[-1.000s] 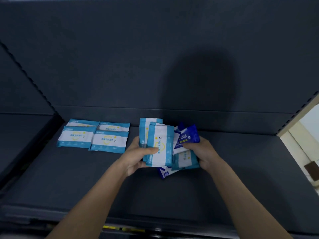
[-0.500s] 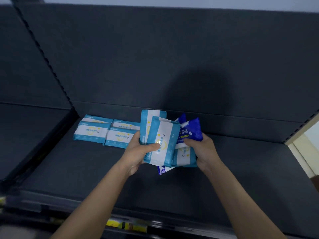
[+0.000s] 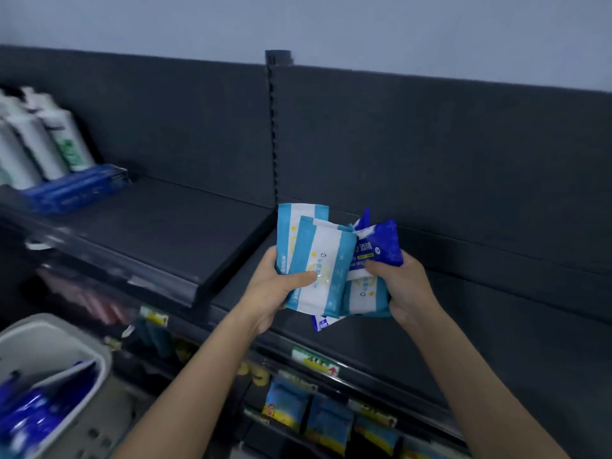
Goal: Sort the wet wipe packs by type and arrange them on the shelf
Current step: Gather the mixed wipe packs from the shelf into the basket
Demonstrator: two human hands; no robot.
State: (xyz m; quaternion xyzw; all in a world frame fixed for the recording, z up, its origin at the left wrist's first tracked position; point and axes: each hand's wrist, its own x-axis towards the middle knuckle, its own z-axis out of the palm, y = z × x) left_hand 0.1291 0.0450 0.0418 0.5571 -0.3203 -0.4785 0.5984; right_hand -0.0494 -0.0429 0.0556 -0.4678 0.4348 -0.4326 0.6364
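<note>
Holding mixed wipe packs (image 3: 359,294) over the shelf (image 3: 496,342), split between both hands.
The left hand (image 3: 275,291) curls round two light blue packs (image 3: 319,260), thumb across the front one, long sides upright; the right hand (image 3: 405,289) pinches a dark blue pack (image 3: 384,245) with more packs tucked beneath. Both bunches touch. The dark shelf lies just beyond and below, about equally near either hand.

Both forearms extended forward. Left hand (image 3: 275,291) and right hand (image 3: 401,286) side by side, fingers curled, gripping packs (image 3: 319,256).
</note>
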